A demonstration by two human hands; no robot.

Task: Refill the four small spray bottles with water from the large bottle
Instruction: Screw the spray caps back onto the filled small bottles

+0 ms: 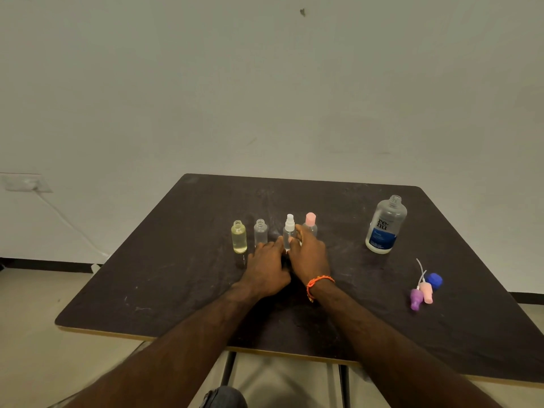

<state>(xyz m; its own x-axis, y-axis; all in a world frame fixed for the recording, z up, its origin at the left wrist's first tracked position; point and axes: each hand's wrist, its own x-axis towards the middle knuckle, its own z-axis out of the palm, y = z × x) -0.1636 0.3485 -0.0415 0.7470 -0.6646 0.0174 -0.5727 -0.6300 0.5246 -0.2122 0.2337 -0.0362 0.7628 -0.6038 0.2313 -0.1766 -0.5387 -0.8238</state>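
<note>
Four small bottles stand in a row mid-table. The leftmost, a yellowish bottle (239, 237), is uncapped, and so is the clear bottle (260, 232) beside it. The third bottle (289, 231) carries a white spray head. The fourth bottle (311, 223) has a pink cap. My right hand (309, 254) grips the third bottle's body. My left hand (266, 265) rests on the table against the base of that bottle, fingers touching it. The large bottle (385, 225) with a blue label stands uncapped at the right.
On the dark table (176, 284), at the right front, lie a purple spray head (416, 298), a pink spray head (426, 291) and a blue cap (434, 280). A wall stands just behind the table. A socket and cable are at the left.
</note>
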